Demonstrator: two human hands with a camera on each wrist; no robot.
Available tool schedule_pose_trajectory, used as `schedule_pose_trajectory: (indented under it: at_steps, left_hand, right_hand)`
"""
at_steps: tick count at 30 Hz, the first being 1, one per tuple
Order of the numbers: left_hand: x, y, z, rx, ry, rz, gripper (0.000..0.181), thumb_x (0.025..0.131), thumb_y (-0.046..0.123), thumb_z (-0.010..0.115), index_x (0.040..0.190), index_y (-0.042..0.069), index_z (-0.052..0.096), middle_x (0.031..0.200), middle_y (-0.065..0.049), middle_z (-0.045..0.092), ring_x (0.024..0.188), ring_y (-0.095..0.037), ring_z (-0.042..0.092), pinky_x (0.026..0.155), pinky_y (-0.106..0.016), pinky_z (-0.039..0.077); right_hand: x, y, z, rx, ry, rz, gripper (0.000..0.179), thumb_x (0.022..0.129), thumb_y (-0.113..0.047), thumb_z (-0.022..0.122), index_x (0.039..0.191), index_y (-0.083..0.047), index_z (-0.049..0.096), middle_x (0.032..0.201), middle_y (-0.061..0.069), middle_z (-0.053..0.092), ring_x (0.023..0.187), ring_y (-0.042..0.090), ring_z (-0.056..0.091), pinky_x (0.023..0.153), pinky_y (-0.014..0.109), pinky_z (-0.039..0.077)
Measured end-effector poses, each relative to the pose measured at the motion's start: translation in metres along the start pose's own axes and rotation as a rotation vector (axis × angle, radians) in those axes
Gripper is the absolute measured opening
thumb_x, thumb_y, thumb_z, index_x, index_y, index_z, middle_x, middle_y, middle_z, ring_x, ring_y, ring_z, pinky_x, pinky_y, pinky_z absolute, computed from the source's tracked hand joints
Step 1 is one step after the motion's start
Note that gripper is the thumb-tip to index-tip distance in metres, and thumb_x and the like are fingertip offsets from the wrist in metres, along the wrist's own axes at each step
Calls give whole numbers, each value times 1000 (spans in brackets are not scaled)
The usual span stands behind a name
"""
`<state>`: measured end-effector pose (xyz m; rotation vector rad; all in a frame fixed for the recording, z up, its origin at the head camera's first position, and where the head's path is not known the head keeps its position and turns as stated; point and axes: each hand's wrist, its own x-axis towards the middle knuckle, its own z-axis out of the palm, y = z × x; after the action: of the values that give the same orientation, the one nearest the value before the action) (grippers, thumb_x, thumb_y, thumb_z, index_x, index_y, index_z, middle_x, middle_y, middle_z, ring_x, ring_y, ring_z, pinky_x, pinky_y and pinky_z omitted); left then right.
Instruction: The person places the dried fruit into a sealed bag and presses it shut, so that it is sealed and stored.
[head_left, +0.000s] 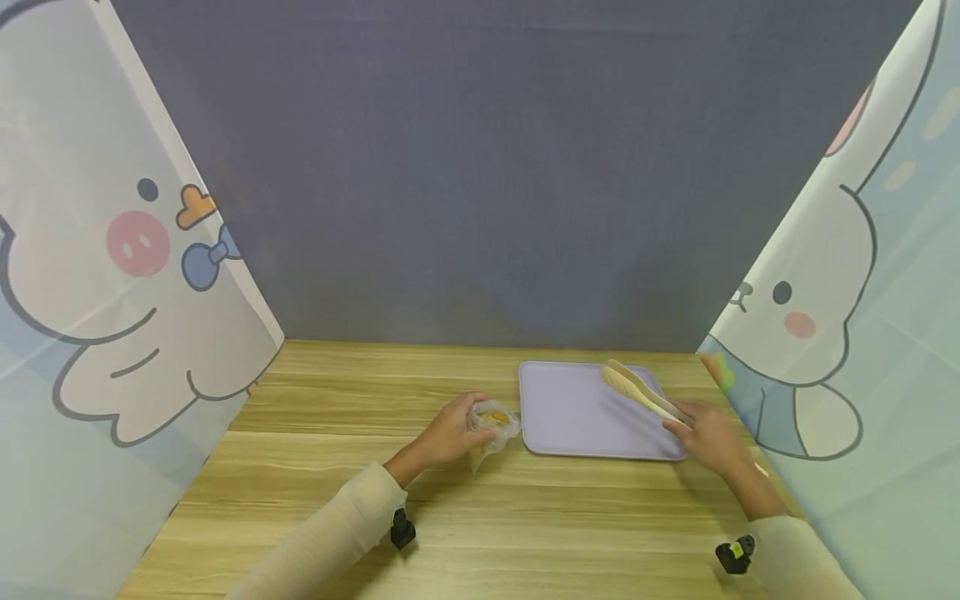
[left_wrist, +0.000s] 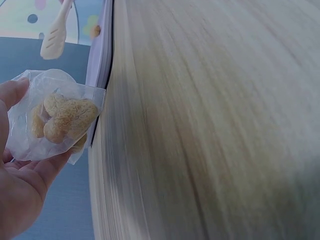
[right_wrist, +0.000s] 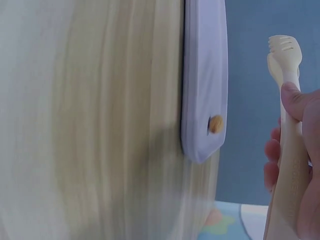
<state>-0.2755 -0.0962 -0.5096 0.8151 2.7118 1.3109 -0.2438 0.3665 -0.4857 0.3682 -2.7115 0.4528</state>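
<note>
My left hand [head_left: 452, 430] holds a clear plastic bag [head_left: 504, 429] just left of the tray. Several rough, golden-brown food pieces [left_wrist: 67, 116] show through the bag in the left wrist view; their exact kind is unclear. Thumb and fingers grip the bag from opposite sides. My right hand [head_left: 711, 439] grips cream-coloured tongs [head_left: 637, 387] with slotted heads, held over the right part of the tray. A pale purple tray [head_left: 566, 412] lies on the table below them. One small brown piece [right_wrist: 216, 124] sits near a tray end in the right wrist view.
The wood-grain table [head_left: 322, 467] extends left of and in front of the tray. A dark grey panel [head_left: 480, 175] stands behind it. Cartoon-printed sheets [head_left: 150, 333] flank both sides, the right one close to my right arm.
</note>
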Motion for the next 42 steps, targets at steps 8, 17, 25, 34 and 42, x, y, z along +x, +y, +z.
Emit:
schedule_pose_trajectory:
  at_steps: [8, 17, 25, 34, 42]
  left_hand:
    - [1, -3, 2, 6, 1, -2, 70, 93, 37, 75, 147, 0, 48, 148, -18, 53, 138, -38, 50, 111, -55, 43]
    - [0, -1, 2, -9, -2, -12, 71, 93, 38, 74, 148, 0, 47, 149, -18, 53, 138, -38, 49, 112, -55, 42]
    - [0, -3, 2, -32, -13, -3, 72, 94, 38, 74, 148, 1, 46, 149, -17, 52, 136, -36, 51, 109, -54, 45]
    - [0, -3, 2, -44, -17, -18, 73, 93, 41, 74, 149, 4, 45, 149, -15, 52, 136, -34, 51, 109, -53, 45]
    - [-1, -1, 1, -46, -11, -5, 72, 94, 40, 73, 148, 1, 46, 148, -17, 52, 136, -36, 51, 109, -55, 45]
  right_hand:
    - [-7, 16, 0, -72, 17, 42, 42, 88, -21, 77, 121, 4, 71, 106, 31, 72, 94, 54, 66, 80, 65, 51]
    - [-16, 28, -2, -95, -66, 154, 45, 97, -31, 68, 128, 2, 67, 114, 37, 67, 100, 60, 62, 79, 68, 49]
    - [-22, 39, 1, -113, -108, 175, 43, 96, -25, 70, 125, 6, 67, 114, 35, 66, 99, 58, 62, 79, 66, 50]
    - [-25, 44, 7, -80, -127, 255, 48, 97, -35, 67, 128, 2, 67, 113, 36, 67, 99, 60, 62, 77, 67, 50]
    - [-26, 45, 8, -109, -122, 263, 52, 98, -36, 66, 126, 7, 65, 114, 37, 66, 100, 61, 61, 81, 67, 50]
